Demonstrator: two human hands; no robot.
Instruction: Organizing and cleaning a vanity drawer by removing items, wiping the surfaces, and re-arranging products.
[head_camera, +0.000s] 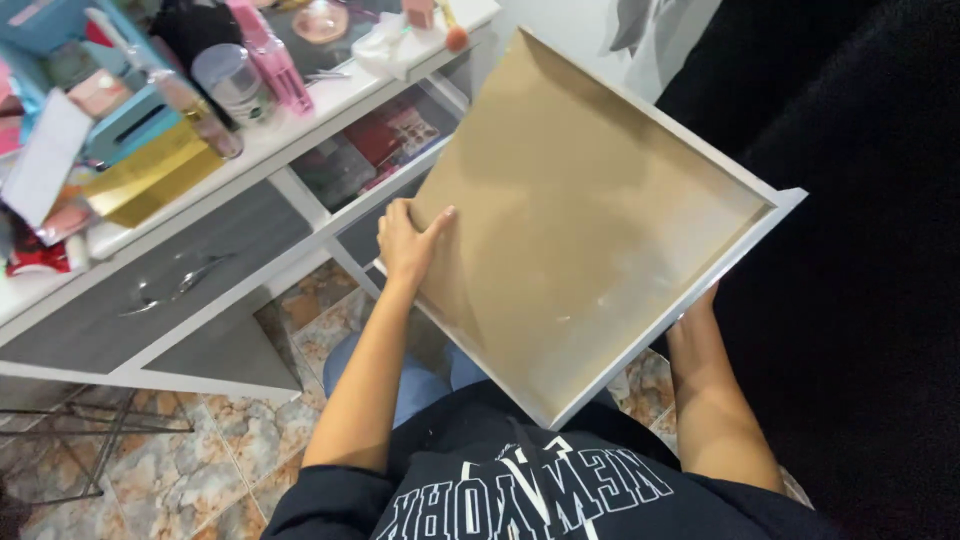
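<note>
I hold an empty drawer (600, 180) with white sides and a tan bottom, pulled out of the desk and tilted above my lap. My left hand (408, 240) grips its left edge, thumb lying on the tan bottom. My right hand (700, 303) is under the drawer's right side, mostly hidden by the white rim; only the wrist and forearm show. The white desk (290, 130) stands to the left, with an open slot where several small items show.
The desk top is crowded with cosmetics, a pink comb, jars and boxes (150, 110). A grey drawer front with a metal handle (180, 280) is at the left. Patterned floor tiles (230, 440) lie below. A dark fabric mass (860, 250) fills the right.
</note>
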